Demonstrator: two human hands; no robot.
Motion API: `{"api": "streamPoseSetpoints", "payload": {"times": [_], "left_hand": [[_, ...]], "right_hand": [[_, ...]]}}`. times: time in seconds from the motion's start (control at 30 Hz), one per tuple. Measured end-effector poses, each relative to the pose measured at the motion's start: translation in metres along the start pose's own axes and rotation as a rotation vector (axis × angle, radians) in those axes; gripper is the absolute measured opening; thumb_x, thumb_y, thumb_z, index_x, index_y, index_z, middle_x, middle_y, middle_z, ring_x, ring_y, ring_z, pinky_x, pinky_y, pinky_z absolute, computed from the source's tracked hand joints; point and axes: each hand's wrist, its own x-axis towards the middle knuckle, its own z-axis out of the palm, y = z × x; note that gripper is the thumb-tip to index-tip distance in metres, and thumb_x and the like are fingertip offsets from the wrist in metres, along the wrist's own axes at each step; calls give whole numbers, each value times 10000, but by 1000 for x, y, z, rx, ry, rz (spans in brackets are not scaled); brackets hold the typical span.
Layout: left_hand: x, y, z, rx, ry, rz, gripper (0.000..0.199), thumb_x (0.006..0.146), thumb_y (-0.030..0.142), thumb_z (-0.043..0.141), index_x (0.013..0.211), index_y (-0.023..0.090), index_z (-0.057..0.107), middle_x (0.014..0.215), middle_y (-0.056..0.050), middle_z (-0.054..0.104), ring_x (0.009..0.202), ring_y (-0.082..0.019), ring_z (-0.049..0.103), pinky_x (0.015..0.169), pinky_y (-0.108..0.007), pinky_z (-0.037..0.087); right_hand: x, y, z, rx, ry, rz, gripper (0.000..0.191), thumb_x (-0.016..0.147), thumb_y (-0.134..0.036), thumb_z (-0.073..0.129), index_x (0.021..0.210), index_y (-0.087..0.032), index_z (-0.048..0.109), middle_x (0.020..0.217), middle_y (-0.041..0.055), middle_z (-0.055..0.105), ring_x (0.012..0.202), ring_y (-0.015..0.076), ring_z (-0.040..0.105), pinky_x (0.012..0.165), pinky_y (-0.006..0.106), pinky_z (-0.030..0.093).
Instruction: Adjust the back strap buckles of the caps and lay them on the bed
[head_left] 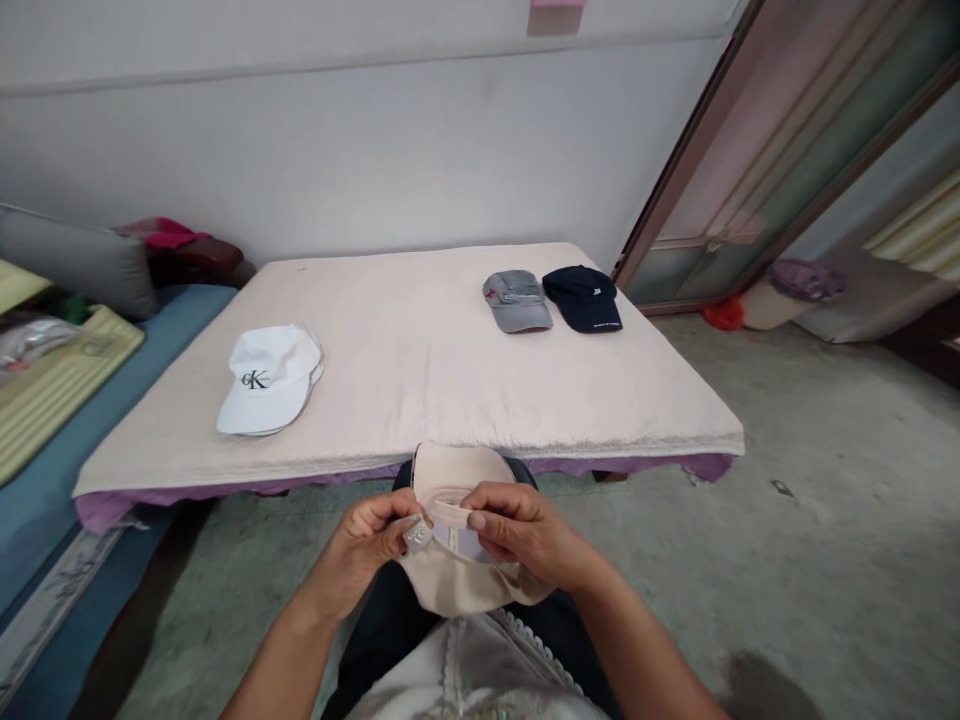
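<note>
A cream baseball cap (pixel 465 590) rests over my lap, its inside facing up and its brim pointing away from me. My left hand (pixel 367 545) pinches the cap's left edge, beside a small pale tag with marks on it (pixel 418 535). With thumb and fingers closed, my right hand (pixel 525 530) grips a band at the cap's inner rim. On the bed ahead lie a white cap (pixel 270 375) with black letters at the left, a grey cap (pixel 517 302) and a dark navy cap (pixel 583 298) side by side at the right.
The low bed (pixel 390 400) has a cream cover over a purple cloth. At the left stands a blue surface (pixel 180 320) with a grey cushion (pixel 82 260) and a yellow ribbed mat (pixel 67 390). A sliding door (pixel 750 180) stands at the right, above the concrete floor (pixel 840 450).
</note>
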Motion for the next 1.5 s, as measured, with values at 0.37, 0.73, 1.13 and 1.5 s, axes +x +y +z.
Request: {"api": "streamPoseSetpoints", "payload": {"times": [0.37,0.73,1.13,1.5], "left_hand": [[2,-4,-6,42,-38,-32,271,720,405,741,772,144,689,677,12,466,623,-106,367,568,-214,303],[1,-1,-1,10,-17,-27,250,712,384,755,757,145,698,687,11,499,624,-98,391,575,-206,305],[2,-2,-5,-1,-45,-37,307,702,424,752,774,133,686,695,13,481,628,-98,379,572,-209,287],[4,-7,-8,12,-76,-74,315,717,418,745,831,128,700,723,-1,505,653,-103,406,601,-209,315]], "right_hand": [[1,-2,-2,-49,-42,52,286,828,-416,633,768,-136,631,529,-51,444,470,59,354,452,188,271],[9,-7,-3,-165,-44,22,302,827,-402,629,667,-147,600,610,-17,503,573,86,421,521,202,324],[14,-8,-5,-89,-61,89,236,802,-339,657,676,-145,608,531,-44,471,487,62,363,454,192,265],[20,-13,-3,-87,-122,66,263,818,-381,653,729,-136,623,601,-31,498,537,64,395,482,188,291]]}}
